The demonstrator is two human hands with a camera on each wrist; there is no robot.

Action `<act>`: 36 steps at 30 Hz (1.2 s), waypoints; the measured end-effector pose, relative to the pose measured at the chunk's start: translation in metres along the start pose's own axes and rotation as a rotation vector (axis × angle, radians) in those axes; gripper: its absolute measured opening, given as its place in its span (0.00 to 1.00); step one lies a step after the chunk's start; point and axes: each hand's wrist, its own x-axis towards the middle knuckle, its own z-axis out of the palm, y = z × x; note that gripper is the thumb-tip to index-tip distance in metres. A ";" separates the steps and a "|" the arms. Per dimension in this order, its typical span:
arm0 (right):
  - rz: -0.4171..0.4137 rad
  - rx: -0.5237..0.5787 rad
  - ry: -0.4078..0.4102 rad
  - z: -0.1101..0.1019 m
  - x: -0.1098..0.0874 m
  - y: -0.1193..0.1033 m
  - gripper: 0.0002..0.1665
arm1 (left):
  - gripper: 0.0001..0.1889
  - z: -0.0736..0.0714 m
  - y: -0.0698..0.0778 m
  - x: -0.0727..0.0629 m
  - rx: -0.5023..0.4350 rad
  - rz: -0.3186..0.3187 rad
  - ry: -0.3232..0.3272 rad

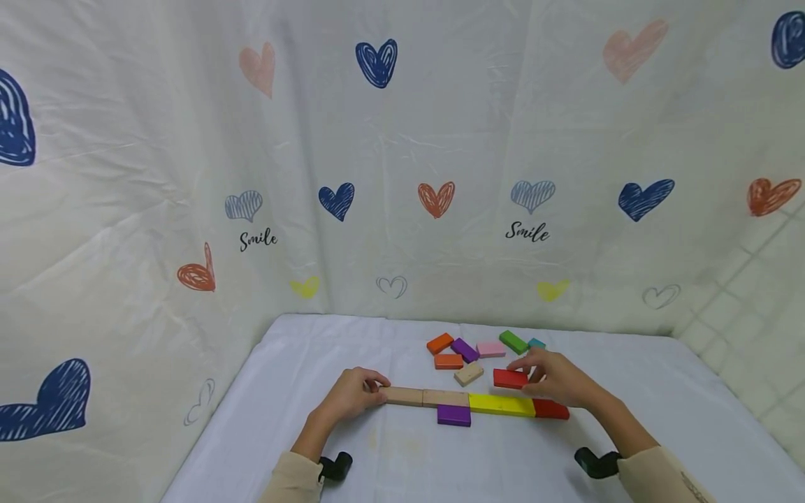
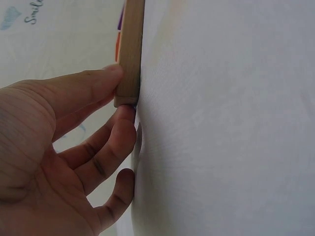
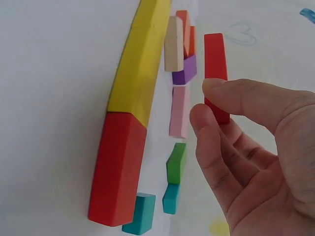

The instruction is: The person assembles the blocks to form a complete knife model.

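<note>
In the head view, a red block [image 1: 510, 378] is pinched between thumb and fingertips of the right hand [image 1: 555, 378] at two o'clock from the middle of the row [image 1: 501, 404], whose nine-o'clock end, a wooden block [image 1: 404, 396], is gripped by the thumb and bent fingers of the left hand [image 1: 353, 394]. The step in hand is judged to be the adding of that block while the row is steadied; a gentle lowering, faces aligned, would be called for next. Only in the right-wrist view is a teal block [image 3: 141, 214] revealed near the row's red end piece [image 3: 117, 169].
</note>
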 end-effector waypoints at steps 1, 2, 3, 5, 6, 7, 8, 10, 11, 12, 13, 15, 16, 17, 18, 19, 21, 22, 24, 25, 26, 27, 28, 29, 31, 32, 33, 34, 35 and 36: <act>-0.009 0.002 -0.004 0.000 -0.003 0.000 0.24 | 0.09 0.000 0.000 0.000 0.002 0.000 0.001; -0.016 0.006 -0.009 0.001 -0.006 -0.001 0.24 | 0.09 -0.001 0.000 0.000 0.002 0.002 0.003; -0.020 0.009 -0.013 0.002 -0.008 -0.001 0.24 | 0.09 -0.001 0.001 0.000 0.003 0.001 0.004; -0.045 0.016 -0.025 0.004 -0.013 -0.001 0.24 | 0.09 -0.001 0.001 -0.001 0.008 0.002 0.006; -0.053 0.026 -0.032 0.006 -0.016 0.000 0.24 | 0.09 -0.001 0.001 -0.001 0.009 0.003 0.007; -0.061 0.035 -0.038 0.008 -0.018 0.000 0.24 | 0.09 -0.001 0.001 -0.001 0.010 0.004 0.008; -0.061 0.043 -0.044 0.009 -0.020 0.001 0.24 | 0.09 -0.001 0.001 -0.001 0.012 0.004 0.008; -0.074 0.049 -0.053 0.013 -0.023 0.003 0.23 | 0.09 -0.001 0.001 -0.001 0.016 0.004 0.007; -0.079 0.051 -0.058 0.015 -0.024 0.004 0.23 | 0.09 -0.001 0.001 -0.001 0.017 0.007 0.007; -0.080 0.050 -0.060 0.017 -0.026 0.004 0.23 | 0.09 -0.001 0.001 -0.001 0.017 0.007 0.007; -0.086 0.049 -0.063 0.019 -0.027 0.005 0.23 | 0.09 -0.001 0.002 -0.002 0.016 0.008 0.007; -0.092 0.042 -0.068 0.023 -0.029 0.005 0.23 | 0.10 -0.001 0.002 -0.002 0.013 0.010 0.007; -0.092 0.041 -0.070 0.024 -0.029 0.005 0.24 | 0.10 -0.001 0.002 -0.002 0.012 0.012 0.006; -0.091 0.040 -0.073 0.026 -0.030 0.005 0.24 | 0.10 -0.001 0.002 -0.002 0.012 0.011 0.007; -0.094 0.038 -0.075 0.027 -0.030 0.004 0.24 | 0.10 -0.001 0.002 -0.002 0.011 0.011 0.007; -0.092 0.038 -0.077 0.029 -0.030 0.004 0.23 | 0.10 0.000 0.002 -0.002 0.010 0.011 0.008; -0.087 0.035 -0.079 0.032 -0.030 0.004 0.23 | 0.09 0.000 0.001 -0.002 0.010 0.010 0.008; -0.084 0.036 -0.079 0.033 -0.030 0.003 0.23 | 0.09 0.000 0.001 -0.002 0.012 0.010 0.009; -0.073 0.033 -0.081 0.036 -0.031 0.002 0.23 | 0.09 0.000 0.001 -0.002 0.013 0.009 0.009; -0.066 0.031 -0.080 0.038 -0.031 0.002 0.23 | 0.10 0.000 0.002 -0.001 0.014 0.009 0.009; -0.059 0.029 -0.080 0.039 -0.031 0.001 0.23 | 0.10 0.000 0.002 -0.001 0.016 0.009 0.009; -0.052 0.028 -0.080 0.041 -0.031 0.000 0.22 | 0.10 0.000 0.002 -0.001 0.017 0.010 0.009; -0.046 0.027 -0.079 0.042 -0.031 -0.001 0.22 | 0.10 0.000 0.002 -0.001 0.017 0.010 0.009; -0.040 0.026 -0.080 0.043 -0.031 -0.002 0.22 | 0.10 0.000 0.002 -0.001 0.017 0.011 0.009; -0.031 0.022 -0.080 0.046 -0.030 -0.003 0.22 | 0.10 0.000 0.002 -0.001 0.013 0.013 0.010; -0.028 0.023 -0.079 0.047 -0.029 -0.004 0.22 | 0.10 0.000 0.002 -0.001 0.012 0.011 0.009; -0.025 0.022 -0.079 0.048 -0.029 -0.005 0.22 | 0.10 0.000 0.002 -0.001 0.011 0.009 0.009; -0.022 0.024 -0.078 0.049 -0.029 -0.006 0.21 | 0.10 0.001 0.002 -0.001 0.010 0.007 0.008; -0.018 0.024 -0.076 0.049 -0.028 -0.007 0.21 | 0.10 0.001 0.001 -0.001 0.011 0.006 0.009; -0.016 0.028 -0.073 0.050 -0.028 -0.008 0.21 | 0.10 0.001 0.001 -0.001 0.012 0.005 0.008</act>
